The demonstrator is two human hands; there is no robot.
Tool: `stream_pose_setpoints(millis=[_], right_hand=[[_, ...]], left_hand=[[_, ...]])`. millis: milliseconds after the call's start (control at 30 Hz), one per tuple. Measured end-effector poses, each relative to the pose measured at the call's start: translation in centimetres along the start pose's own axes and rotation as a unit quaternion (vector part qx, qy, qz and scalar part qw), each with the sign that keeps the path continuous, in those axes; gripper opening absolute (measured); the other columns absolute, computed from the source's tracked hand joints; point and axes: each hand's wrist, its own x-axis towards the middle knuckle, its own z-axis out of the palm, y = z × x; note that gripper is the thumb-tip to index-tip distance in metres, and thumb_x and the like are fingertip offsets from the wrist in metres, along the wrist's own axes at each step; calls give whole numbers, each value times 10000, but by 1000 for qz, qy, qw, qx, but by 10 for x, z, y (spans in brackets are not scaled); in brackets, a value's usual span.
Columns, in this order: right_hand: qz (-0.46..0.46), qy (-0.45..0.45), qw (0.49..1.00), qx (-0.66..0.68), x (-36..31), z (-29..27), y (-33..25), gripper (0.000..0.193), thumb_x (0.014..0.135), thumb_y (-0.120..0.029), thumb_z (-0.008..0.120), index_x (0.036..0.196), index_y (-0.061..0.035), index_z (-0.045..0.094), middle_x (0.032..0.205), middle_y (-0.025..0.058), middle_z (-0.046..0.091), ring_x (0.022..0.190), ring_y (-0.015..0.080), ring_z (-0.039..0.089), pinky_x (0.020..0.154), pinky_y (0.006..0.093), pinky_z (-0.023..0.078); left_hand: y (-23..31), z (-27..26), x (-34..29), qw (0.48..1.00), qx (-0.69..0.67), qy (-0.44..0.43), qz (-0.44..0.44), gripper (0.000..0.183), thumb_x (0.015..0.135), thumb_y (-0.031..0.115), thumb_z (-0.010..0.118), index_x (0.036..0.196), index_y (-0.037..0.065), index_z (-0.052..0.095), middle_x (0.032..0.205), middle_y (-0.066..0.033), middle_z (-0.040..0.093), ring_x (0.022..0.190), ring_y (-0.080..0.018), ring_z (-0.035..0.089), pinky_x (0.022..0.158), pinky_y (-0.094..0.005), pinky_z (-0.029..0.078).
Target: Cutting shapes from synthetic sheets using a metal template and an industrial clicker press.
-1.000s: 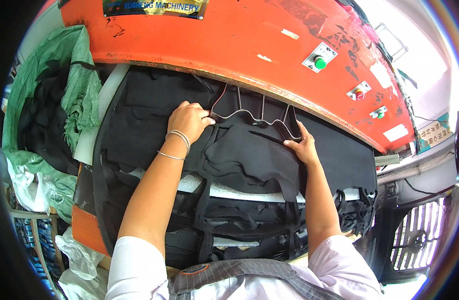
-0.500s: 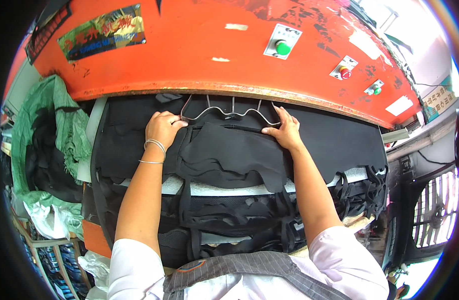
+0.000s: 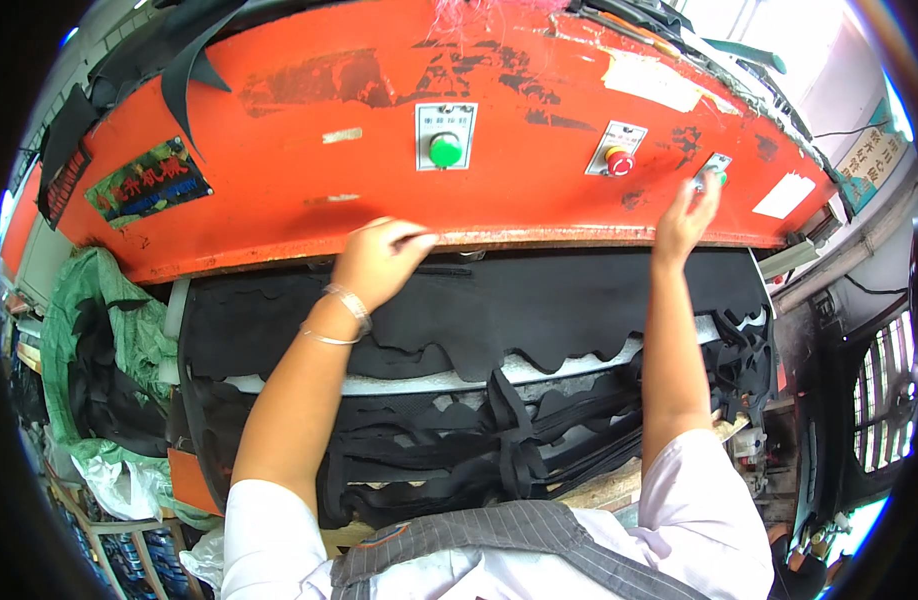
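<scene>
My left hand is raised before the lower edge of the orange-red machine panel, left of and below a large green push button. Its fingers are curled in, with nothing visible in them. My right hand reaches up to the right side of the panel, fingers stretched and apart. Those fingertips partly cover a small green button; contact is not clear. Beneath the panel lies a black sheet with a wavy cut near edge. No wavy metal cutting die shows now.
Black scrap strips hang along the near side of the work surface. A red button sits between the two green ones. At the left stand a green woven sack with black scraps and a wooden-framed stool.
Both hands have left the wavy metal cutting die, which has gone from view. My left hand has curled; my right has risen to the panel's right buttons. The view has shifted up and right.
</scene>
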Motion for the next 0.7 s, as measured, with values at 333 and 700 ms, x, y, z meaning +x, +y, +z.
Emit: stream_pose_setpoints(millis=[333, 700], right_hand=[[151, -1, 985, -84, 83, 21, 43, 688, 987, -516, 319, 1466, -24, 287, 1532, 273, 171, 1440, 380, 145, 1131, 551, 134], [-85, -175, 965, 176, 19, -70, -72, 427, 923, -246, 531, 1261, 15, 513, 1305, 187, 515, 1260, 331, 448, 1078, 451, 317]], left_hand=[[74, 11, 90, 996, 73, -48, 37, 402, 871, 289, 658, 611, -16, 623, 540, -127, 599, 496, -187, 640, 521, -299, 484], [111, -52, -209, 932, 146, -246, -222, 374, 847, 428, 638, 706, 87, 703, 730, -112, 658, 655, -314, 627, 603, -411, 497]])
